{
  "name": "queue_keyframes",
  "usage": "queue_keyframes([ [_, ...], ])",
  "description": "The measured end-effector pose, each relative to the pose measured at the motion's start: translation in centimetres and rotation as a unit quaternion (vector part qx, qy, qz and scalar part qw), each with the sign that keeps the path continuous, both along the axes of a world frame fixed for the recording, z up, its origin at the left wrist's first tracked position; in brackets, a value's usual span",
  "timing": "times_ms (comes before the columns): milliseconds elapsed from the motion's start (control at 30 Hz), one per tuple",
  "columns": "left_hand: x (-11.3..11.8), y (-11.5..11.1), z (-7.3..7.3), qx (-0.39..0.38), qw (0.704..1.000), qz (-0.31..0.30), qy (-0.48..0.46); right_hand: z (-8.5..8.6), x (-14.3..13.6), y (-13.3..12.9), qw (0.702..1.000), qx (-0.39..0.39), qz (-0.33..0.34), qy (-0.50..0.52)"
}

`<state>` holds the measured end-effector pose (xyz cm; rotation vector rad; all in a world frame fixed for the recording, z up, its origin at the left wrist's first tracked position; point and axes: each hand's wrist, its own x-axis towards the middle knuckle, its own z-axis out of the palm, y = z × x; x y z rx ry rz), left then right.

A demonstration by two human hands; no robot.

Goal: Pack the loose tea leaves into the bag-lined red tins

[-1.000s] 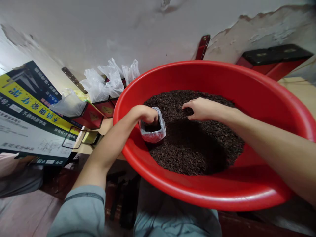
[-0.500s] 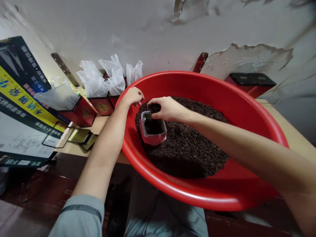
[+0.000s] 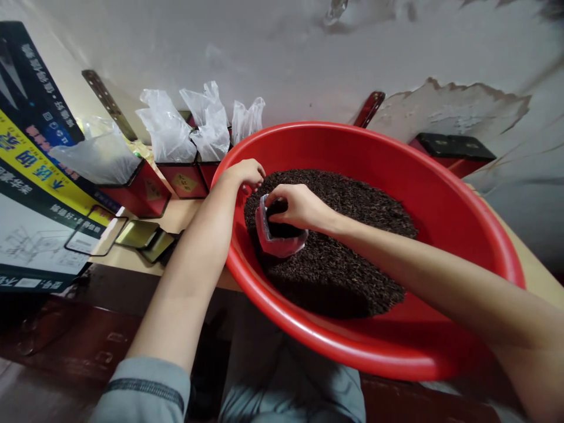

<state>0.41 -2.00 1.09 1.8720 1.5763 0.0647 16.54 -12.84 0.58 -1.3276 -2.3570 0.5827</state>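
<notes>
My hands are apart from each other, both over the left part of the red basin (image 3: 365,356). My left hand (image 3: 249,174) hangs just inside the basin's far left rim, its fingers loosely bent and nothing to be seen in it; the forearm crosses the rim. My right hand (image 3: 296,205) is at the mouth of the bag (image 3: 282,248), fingers at the far edge and thumb curled toward them, with darkness in the gap. I cannot tell whether it grips any of the dark bits.

The bag sits inside the basin, on the left side of the heap of dark bits (image 3: 352,264), its mouth facing up. Its clear wall looks reddish, and its inside is too dark for me to make out. The heap spreads over the basin's floor, and a shadow lies across its near part.

The basin covers much of the table (image 3: 128,259). Left of it stand red tins (image 3: 150,192) with whitish plastic liners (image 3: 170,132) rising out of them. In front of those, two gold lids (image 3: 140,234) lie near my left forearm. A big printed box (image 3: 48,235) leans at the far left. Behind the basin, to the right, are black-topped tins (image 3: 456,147) near the peeling wall (image 3: 308,64).
</notes>
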Motion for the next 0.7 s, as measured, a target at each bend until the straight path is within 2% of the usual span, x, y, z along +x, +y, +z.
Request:
queue_keyframes([
  [133,0.1,0.2,-0.1,-0.065,0.996,-0.042,0.051,0.6,1.8,1.0,0.998,-0.01,-0.013,0.052],
  [200,0.1,0.1,-0.1,-0.072,0.994,-0.051,0.061,0.4,4.4,2.2,0.998,0.021,-0.043,0.037],
  [267,0.0,0.2,-0.1,-0.074,0.994,-0.055,0.064,-0.5,8.1,3.3,0.994,0.057,-0.085,-0.042],
  [300,0.0,0.2,-0.2,-0.076,0.993,-0.058,0.063,-1.2,10.1,3.8,0.985,0.059,-0.117,-0.107],
  [367,0.0,0.5,-0.3,-0.083,0.992,-0.063,0.065,-2.9,13.9,4.2,0.947,-0.001,-0.217,-0.235],
  [400,0.0,0.6,-0.4,-0.087,0.992,-0.065,0.067,-3.9,15.5,4.1,0.922,-0.043,-0.268,-0.276],
  [467,0.0,0.9,-0.6,-0.095,0.991,-0.068,0.069,-5.8,17.4,3.6,0.889,-0.099,-0.319,-0.314],
  [567,0.1,1.0,-0.6,-0.101,0.991,-0.065,0.067,-7.6,17.4,2.7,0.888,-0.097,-0.316,-0.32],
  [700,0.2,0.3,-0.1,-0.113,0.989,-0.065,0.072,-7.7,15.2,1.8,0.912,-0.095,-0.258,-0.304],
])
